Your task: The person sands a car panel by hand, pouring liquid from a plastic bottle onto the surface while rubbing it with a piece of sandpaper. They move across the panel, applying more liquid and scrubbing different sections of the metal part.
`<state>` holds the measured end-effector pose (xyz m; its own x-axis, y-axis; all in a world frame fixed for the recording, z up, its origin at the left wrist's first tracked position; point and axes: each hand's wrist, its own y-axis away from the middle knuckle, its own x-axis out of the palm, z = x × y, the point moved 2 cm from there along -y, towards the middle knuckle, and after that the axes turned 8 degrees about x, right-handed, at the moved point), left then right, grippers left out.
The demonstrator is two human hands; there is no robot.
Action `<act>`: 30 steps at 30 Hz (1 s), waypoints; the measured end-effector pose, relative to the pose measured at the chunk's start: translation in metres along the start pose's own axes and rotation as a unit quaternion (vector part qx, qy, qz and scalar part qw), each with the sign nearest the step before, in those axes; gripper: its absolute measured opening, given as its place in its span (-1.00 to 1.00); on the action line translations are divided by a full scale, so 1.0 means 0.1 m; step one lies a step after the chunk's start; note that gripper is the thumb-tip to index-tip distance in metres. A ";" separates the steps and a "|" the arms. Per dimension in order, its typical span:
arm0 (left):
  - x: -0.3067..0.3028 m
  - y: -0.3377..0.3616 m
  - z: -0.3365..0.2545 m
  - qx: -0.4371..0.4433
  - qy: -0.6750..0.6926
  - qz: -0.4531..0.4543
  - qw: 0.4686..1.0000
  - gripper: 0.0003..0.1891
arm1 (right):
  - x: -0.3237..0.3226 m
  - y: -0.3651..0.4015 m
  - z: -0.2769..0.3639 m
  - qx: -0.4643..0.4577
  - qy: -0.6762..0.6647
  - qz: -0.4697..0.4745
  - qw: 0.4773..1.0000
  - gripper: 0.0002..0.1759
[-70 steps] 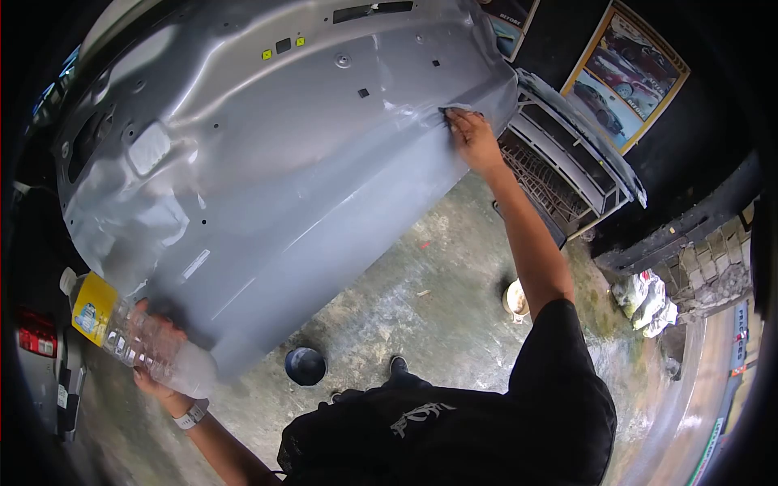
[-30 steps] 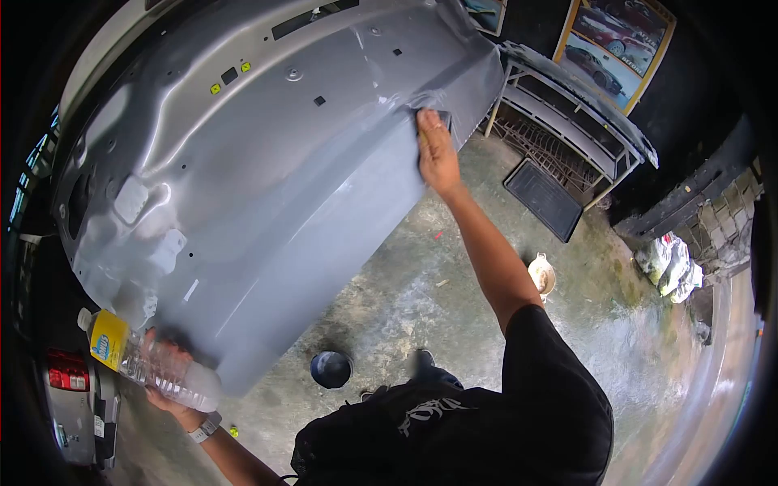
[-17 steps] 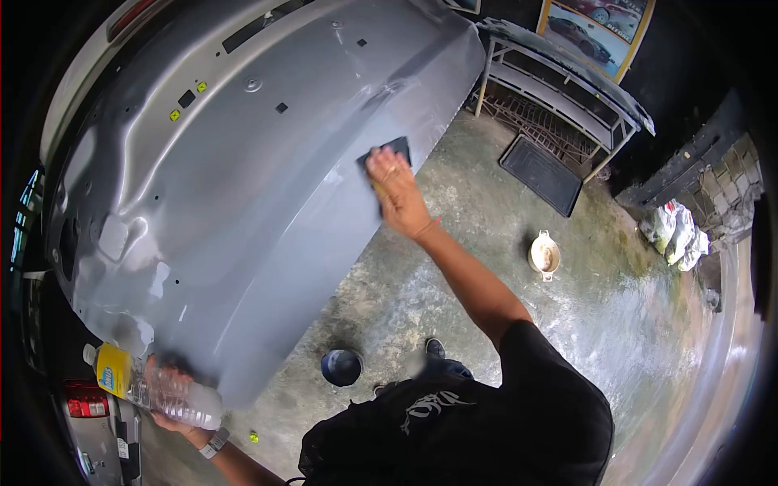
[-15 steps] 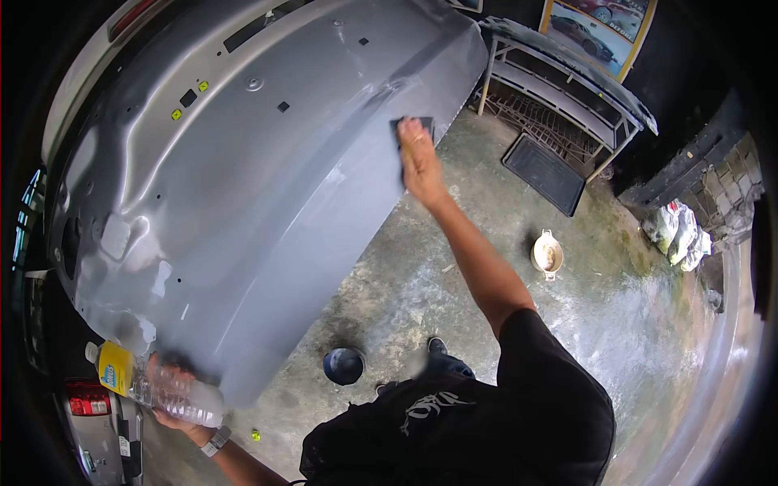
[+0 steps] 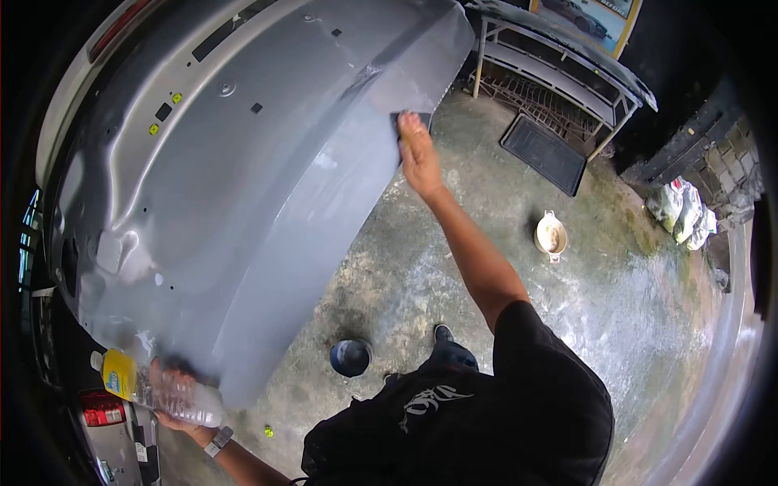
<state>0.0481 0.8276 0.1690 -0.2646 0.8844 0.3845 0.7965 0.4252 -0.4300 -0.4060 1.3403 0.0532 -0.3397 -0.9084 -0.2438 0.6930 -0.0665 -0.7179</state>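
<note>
A large grey primed car panel is raised in front of me, its inner side facing the camera. My right hand presses a dark sanding pad against the panel's lower right edge. My left hand grips a clear plastic water bottle with a yellow label, held against the panel's lower left corner. A watch sits on my left wrist.
On the wet concrete floor stand a dark bucket near my foot and a small cream pot. A metal rack and a black mat are at the back right. A car's tail light shows at lower left.
My right hand has stroked the pad along the panel's lower edge, left and then back right, and now sits slightly higher. The bottle stays at the lower left corner.
</note>
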 end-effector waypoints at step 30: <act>0.13 0.06 0.01 0.014 -0.070 0.003 0.997 0.10 | -0.01 -0.20 -0.12 0.047 0.017 -0.030 0.998 -0.42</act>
<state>0.0494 0.8419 0.1705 -0.3349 0.9043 0.2648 0.7832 0.4234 -0.4553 -0.4273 1.3471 0.0604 -0.4021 -0.8873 -0.2261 0.7268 -0.1591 -0.6681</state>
